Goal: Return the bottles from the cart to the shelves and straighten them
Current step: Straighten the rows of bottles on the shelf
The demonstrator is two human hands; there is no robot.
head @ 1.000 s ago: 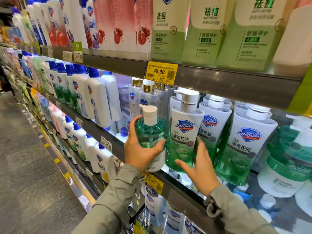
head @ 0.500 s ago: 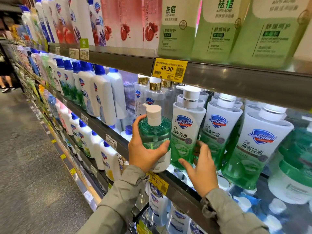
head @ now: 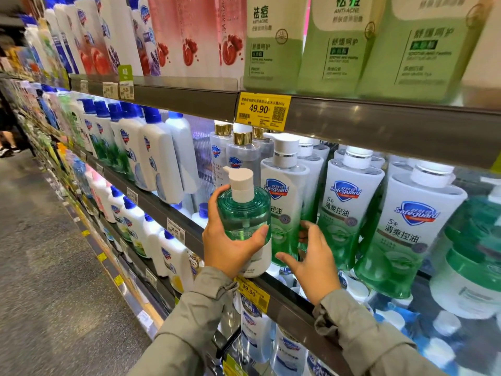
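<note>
Now my left hand (head: 230, 248) grips a clear pump bottle (head: 244, 213) of green liquid at the shelf (head: 154, 204) edge; my right hand (head: 311, 264) curls round the neighbouring Safeguard bottle (head: 284, 202).

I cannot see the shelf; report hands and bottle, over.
Left hand grips green pump bottle at shelf edge. Right hand holds Safeguard bottle, standing directly behind, in the way.
</note>
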